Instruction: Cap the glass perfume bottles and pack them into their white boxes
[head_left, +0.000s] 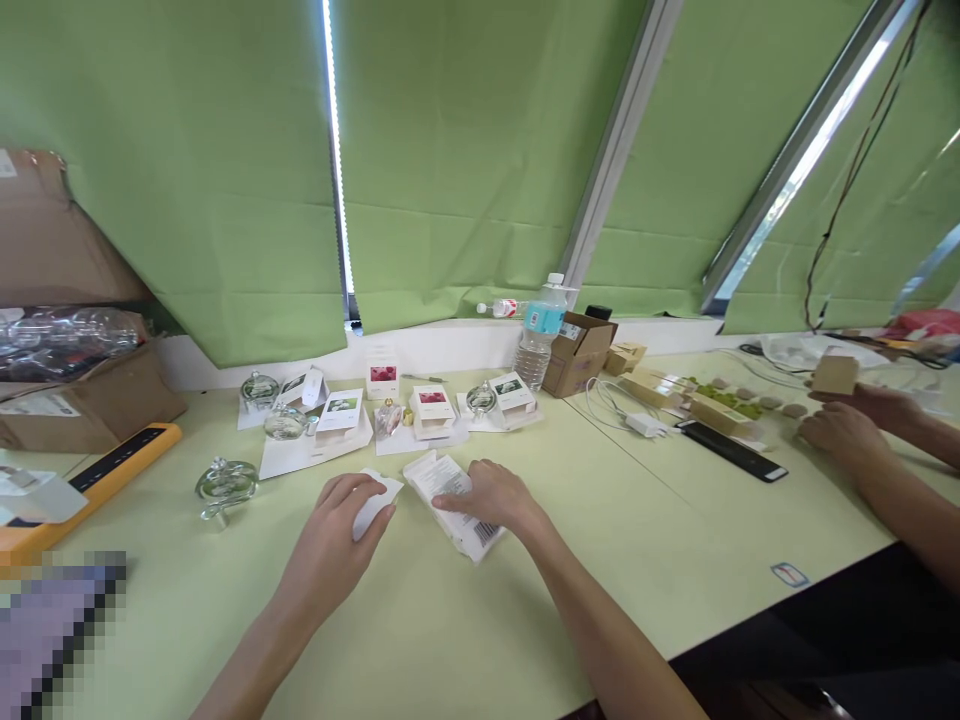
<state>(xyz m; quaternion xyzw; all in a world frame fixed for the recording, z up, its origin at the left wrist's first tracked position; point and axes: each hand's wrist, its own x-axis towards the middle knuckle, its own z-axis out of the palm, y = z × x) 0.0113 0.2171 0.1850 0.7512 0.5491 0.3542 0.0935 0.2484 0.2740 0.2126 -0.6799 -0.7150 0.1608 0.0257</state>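
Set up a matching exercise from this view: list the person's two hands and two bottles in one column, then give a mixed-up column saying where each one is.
Column one:
1. Left hand
2. Right hand
3. Plastic water bottle
4. Round glass bottle

Column two:
A. Resting on a white barcoded packet
B. Standing beside a cardboard box
C. Gripping a folded white paper
D. Standing nearest an orange-and-black object

Right pairs: 1-C, 2-A, 3-B, 4-D.
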